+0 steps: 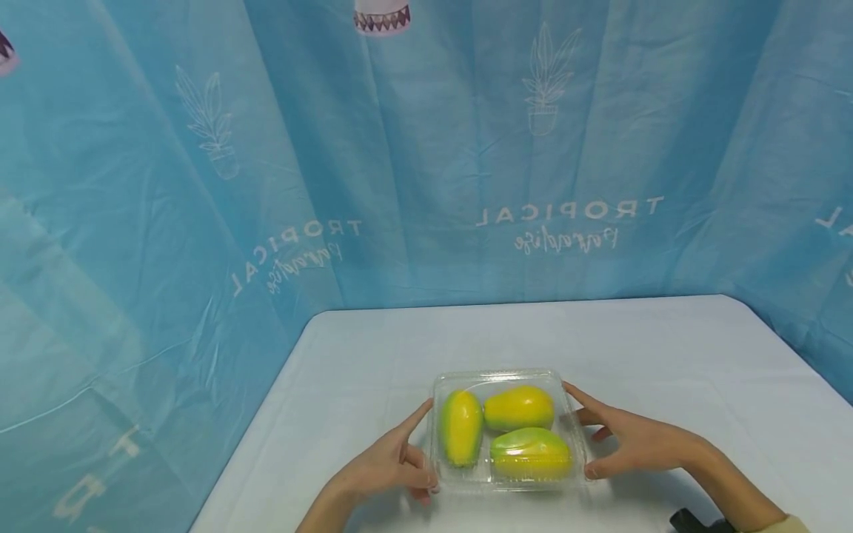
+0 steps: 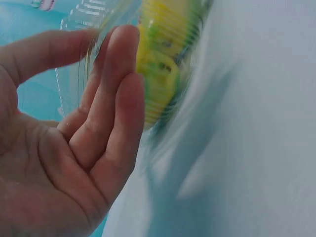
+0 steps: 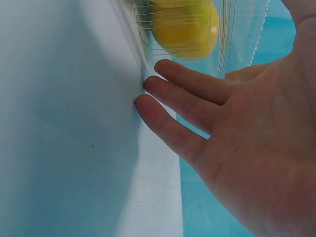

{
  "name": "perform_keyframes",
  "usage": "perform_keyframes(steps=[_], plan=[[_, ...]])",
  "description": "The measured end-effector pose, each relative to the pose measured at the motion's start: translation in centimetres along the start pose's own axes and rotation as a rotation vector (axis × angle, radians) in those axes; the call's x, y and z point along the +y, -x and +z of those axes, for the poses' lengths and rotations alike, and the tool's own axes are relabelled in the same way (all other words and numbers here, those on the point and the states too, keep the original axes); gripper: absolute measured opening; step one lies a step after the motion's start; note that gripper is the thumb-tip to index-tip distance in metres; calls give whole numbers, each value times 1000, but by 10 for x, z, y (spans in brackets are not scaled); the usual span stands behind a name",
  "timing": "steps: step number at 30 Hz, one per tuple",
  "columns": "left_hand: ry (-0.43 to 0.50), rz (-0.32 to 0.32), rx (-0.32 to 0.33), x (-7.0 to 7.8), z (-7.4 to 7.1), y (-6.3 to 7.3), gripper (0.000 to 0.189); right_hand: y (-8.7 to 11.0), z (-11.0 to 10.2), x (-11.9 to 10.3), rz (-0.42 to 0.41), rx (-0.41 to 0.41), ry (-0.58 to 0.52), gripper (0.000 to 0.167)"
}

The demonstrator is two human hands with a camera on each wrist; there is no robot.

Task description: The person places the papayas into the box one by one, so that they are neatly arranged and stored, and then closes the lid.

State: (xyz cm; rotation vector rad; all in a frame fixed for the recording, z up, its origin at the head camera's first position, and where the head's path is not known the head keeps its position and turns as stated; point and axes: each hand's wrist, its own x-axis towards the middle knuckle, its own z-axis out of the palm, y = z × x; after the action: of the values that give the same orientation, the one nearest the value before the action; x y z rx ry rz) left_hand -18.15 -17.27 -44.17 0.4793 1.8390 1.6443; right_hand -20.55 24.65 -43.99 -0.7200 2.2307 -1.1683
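A clear plastic clamshell box [image 1: 466,481] lies on the white table with three oblong yellow-and-green fruits [image 1: 531,453], papaya-like in shape, inside it. At the box's left side is my left hand [image 1: 393,463], its index fingertip near the far corner and its thumb near the front corner. Its other fingers bend loosely beside the ribbed wall in the left wrist view. My right hand [image 1: 643,440] spreads its fingers along the right side. In the right wrist view its relaxed fingertips [image 3: 148,103] lie close to the tabletop, just below a yellow fruit [image 3: 185,29] seen through the plastic.
The white-covered table [image 1: 533,333] stretches behind and to both sides of the box. Blue printed curtains [image 1: 426,185] hang along its back and sides. A black object [image 1: 689,522] shows by the right forearm at the bottom edge.
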Motion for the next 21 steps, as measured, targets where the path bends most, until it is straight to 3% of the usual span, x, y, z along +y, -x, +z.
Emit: perform_keyframes(steps=[3,12,18,21], plan=[[25,10,13,1,2,0,104,-1,0,-1,-7,2,7,105],[-26,20,84,3,5,2,106,-3,2,-2,-15,-11,-19,105],[-38,25,69,3,4,2,104,0,2,-3,-28,-106,-217,106],[-44,-2,86,3,4,2,101,2,1,-4,-43,-114,-242,105]])
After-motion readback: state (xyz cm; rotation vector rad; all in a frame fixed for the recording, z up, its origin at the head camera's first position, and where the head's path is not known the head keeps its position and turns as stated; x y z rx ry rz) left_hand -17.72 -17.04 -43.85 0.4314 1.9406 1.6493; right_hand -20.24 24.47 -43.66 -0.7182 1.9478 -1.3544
